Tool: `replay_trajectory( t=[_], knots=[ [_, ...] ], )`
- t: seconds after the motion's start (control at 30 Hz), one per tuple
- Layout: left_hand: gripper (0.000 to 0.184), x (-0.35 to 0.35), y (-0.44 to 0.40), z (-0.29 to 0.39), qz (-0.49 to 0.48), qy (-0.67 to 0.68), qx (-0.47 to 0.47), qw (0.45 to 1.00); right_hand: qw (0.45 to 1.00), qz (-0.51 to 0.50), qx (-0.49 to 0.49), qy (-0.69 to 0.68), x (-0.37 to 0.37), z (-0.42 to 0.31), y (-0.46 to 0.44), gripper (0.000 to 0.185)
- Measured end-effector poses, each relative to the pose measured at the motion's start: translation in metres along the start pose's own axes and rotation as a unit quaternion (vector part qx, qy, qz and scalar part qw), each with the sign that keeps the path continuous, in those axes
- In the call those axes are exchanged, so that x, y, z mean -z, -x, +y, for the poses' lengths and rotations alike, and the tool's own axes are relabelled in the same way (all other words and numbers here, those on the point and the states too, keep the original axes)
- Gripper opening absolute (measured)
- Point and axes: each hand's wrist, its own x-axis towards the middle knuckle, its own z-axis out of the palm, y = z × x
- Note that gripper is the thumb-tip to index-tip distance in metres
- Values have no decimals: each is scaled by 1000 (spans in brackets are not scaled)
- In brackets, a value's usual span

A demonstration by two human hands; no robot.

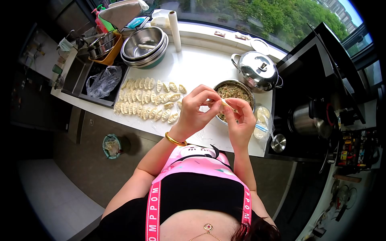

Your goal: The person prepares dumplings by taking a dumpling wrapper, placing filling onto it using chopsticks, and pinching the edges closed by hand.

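Observation:
Between my two hands, in front of my chest, a pale dumpling point(224, 103) is pinched at its edge; the fingers cover much of it. My left hand point(198, 105), with a gold bangle at the wrist, grips it from the left with thumb and forefinger. From the right, my right hand point(240, 116) presses it with thumb and fingertips. Below and behind the hands sits a metal bowl of minced filling point(235, 91), partly hidden by them. To the left, folded dumplings point(144, 98) lie in several rows on the white counter point(193, 68).
A lidded steel pot point(257, 70) stands behind the bowl. A plastic bag of round wrappers point(262, 120) lies at the right, beside the black stove point(297, 136). Nested metal bowls point(142, 46) and a sink with a clear bag point(105, 80) are at the left. A bin point(112, 146) stands on the floor.

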Motion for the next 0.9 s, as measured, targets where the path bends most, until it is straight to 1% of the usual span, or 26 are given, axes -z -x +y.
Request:
replay_trajectory(
  t=[0.07,0.13,0.17,0.23,0.27,0.33,0.47,0.57,0.63,0.67,0.73,0.77,0.83,0.87,0.9],
  knots=[
    [6,1,0,0,-1,-4,-1,1000,1000,0,-1,-11,-1,1,1,15],
    [6,2,1,0,-5,-3,13,1000,998,4,-2,-70,-2,1,1,11],
    [6,3,0,1,-5,-3,13,1000,998,4,-2,-70,-1,0,1,11],
    [7,3,0,2,-10,42,50,998,996,15,3,-90,-1,-2,1,9],
    [7,2,0,2,-11,42,50,998,996,15,3,-90,-1,-2,1,9],
    [10,1,0,1,14,62,70,996,995,18,3,-97,0,-3,2,8],
    [9,3,-1,4,-13,55,61,997,994,22,7,-109,-2,0,2,8],
    [8,3,0,2,-33,22,61,997,996,51,20,-69,-4,1,1,9],
    [7,1,1,3,-14,3,73,997,985,88,115,96,-4,-4,-1,12],
    [7,-1,1,3,-14,3,73,997,985,87,115,96,-4,-3,-2,12],
    [7,-6,1,2,22,60,57,996,972,56,183,139,-3,-3,-4,15],
    [7,-5,1,2,23,60,57,996,972,56,183,139,-3,-4,-5,15],
    [9,-1,0,4,-8,24,8,1000,973,39,184,134,-3,-6,-6,17],
    [9,1,0,5,-8,24,8,1000,973,39,184,133,-3,-6,-6,17],
    [10,3,0,6,-28,31,9,999,974,33,183,132,-2,-6,-7,17]
  ],
)
